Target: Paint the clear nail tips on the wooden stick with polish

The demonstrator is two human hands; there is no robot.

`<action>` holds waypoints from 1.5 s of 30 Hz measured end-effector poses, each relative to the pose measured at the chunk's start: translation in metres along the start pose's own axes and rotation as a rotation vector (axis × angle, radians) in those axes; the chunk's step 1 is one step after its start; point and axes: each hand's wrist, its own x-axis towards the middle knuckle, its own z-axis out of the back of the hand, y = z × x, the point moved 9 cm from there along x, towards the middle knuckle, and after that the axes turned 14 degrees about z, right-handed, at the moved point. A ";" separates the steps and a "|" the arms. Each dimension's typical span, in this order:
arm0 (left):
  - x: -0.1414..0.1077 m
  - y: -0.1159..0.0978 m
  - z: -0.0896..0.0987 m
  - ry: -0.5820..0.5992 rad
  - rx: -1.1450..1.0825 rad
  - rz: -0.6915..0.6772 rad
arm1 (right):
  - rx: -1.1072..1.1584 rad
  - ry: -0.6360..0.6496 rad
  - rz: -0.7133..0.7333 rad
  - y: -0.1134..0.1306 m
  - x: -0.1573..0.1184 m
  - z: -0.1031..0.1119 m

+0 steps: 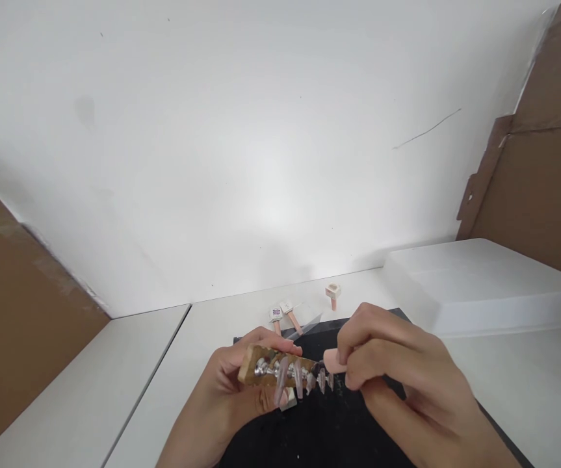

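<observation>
My left hand (pixel 234 377) is closed around a wooden strip (pixel 251 365) carrying a row of small silver metal stands, with several clear pinkish nail tips (pixel 298 378) on them. In my right hand (pixel 382 357), a pink polish cap (pixel 333 361) is pinched between the fingertips. Its dark brush end points left and meets or nearly meets the nail tips at the strip's right end; contact cannot be made out. Below my left thumb is a small pale square bottle (pixel 288 399), partly hidden by the hand. Whether the thumb touches it is unclear.
Beneath my hands lies a black mat (pixel 280 435) on a white table (pixel 153 377). Small square white bottles with pink caps (pixel 276 315) lie beyond it, one (pixel 333 291) farther right. A translucent plastic box (pixel 489 286) stands right. Brown cardboard (pixel 543 175) flanks both sides.
</observation>
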 end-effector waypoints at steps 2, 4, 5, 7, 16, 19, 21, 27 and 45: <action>-0.002 -0.001 0.000 -0.001 0.020 -0.016 | -0.056 0.025 -0.016 -0.001 -0.002 0.000; -0.004 0.000 0.000 0.006 0.043 -0.028 | -0.102 0.034 -0.005 -0.001 -0.004 0.000; -0.004 0.001 0.000 0.014 0.050 -0.024 | -0.113 0.033 -0.002 -0.001 -0.005 -0.001; -0.004 0.004 0.002 0.019 0.028 -0.010 | -0.099 0.007 -0.001 0.000 -0.007 0.000; 0.005 0.012 0.009 0.060 -0.118 0.020 | 0.023 -0.075 -0.049 -0.004 -0.008 0.000; 0.005 0.012 0.005 0.083 -0.107 0.003 | 0.019 -0.076 -0.041 -0.005 -0.007 -0.001; 0.005 0.010 0.002 0.104 -0.100 -0.005 | 0.014 -0.080 -0.013 -0.002 -0.005 0.000; 0.001 0.007 -0.002 0.105 -0.055 0.003 | -0.016 -0.040 -0.008 0.002 0.002 0.001; 0.002 0.007 0.004 0.116 -0.049 -0.015 | 0.001 -0.044 -0.051 0.000 -0.008 0.000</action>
